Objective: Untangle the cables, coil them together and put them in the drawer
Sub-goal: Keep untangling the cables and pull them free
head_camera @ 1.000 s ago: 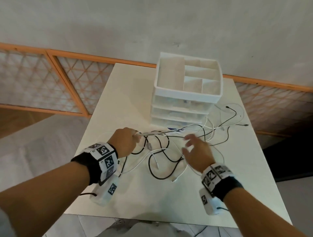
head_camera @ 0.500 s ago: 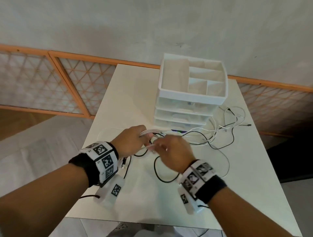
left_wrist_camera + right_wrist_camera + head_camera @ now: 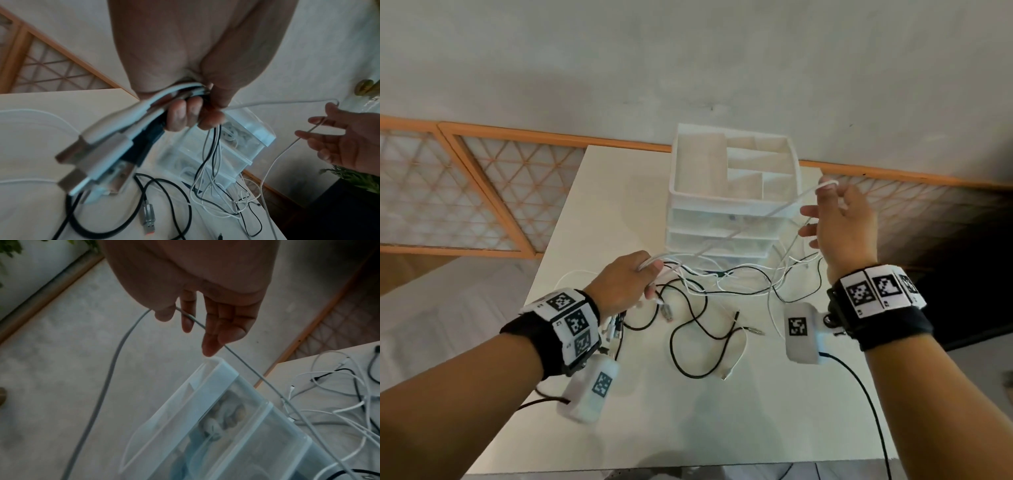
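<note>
The untangling step is in hand. The connector ends of the cables (image 3: 98, 146) are gripped in the curled left hand (image 3: 625, 284) at frame centre. One white cable (image 3: 784, 209) is drawn toward the upper right over the spread fingers of the right hand (image 3: 842, 226), beside the drawer unit (image 3: 726, 219) on the table (image 3: 688, 428). Next, that strand probably needs pulling free of the tangle.

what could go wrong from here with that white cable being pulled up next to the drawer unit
1. The white cable hooked over the right hand runs taut across the drawer unit; it might drag or tip it.
2. That cable lies over nearly straight fingers, so it may slip off.
3. The left hand grips the plug ends together while black and white loops on the table cross; pulling could tighten the tangle.
</note>
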Tool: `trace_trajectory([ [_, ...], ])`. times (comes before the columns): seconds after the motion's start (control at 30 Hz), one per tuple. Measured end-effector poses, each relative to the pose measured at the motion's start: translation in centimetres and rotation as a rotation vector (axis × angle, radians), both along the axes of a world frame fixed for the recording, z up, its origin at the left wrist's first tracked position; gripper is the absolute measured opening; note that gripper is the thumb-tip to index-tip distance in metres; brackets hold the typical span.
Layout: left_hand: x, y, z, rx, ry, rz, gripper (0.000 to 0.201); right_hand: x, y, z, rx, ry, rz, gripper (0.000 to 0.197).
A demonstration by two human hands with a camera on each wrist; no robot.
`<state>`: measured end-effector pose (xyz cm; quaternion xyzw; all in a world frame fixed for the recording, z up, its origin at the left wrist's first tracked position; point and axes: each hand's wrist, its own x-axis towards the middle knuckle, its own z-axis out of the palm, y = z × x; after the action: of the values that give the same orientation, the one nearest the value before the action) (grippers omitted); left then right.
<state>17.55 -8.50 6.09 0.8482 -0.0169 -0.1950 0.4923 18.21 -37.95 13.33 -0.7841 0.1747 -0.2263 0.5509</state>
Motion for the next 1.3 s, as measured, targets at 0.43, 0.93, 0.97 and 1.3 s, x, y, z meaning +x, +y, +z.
trace_trajectory([
  [0.43,0.6,-1.0,0.3,-0.106,0.073,0.004,0.03,2.3,-3.6,4.7,-0.254,-0.11,0.215,0.023],
  [0.93,0.5,-0.4,0.7,0.058,-0.013,0.093,0.054,3.7,-6.5,-2.6,0.405,0.29,0.05,0.027],
  [0.97,0.5,0.0,0.6,0.105,-0.038,0.075,0.056,3.6,-7.3,-3.1,0.514,0.277,-0.047,0.021],
  [1.3,0.0,-0.9,0.5,0.487,-0.096,-0.022,0.051,5.8,-7.0,-1.1,0.227,0.07,-0.162,0.025],
])
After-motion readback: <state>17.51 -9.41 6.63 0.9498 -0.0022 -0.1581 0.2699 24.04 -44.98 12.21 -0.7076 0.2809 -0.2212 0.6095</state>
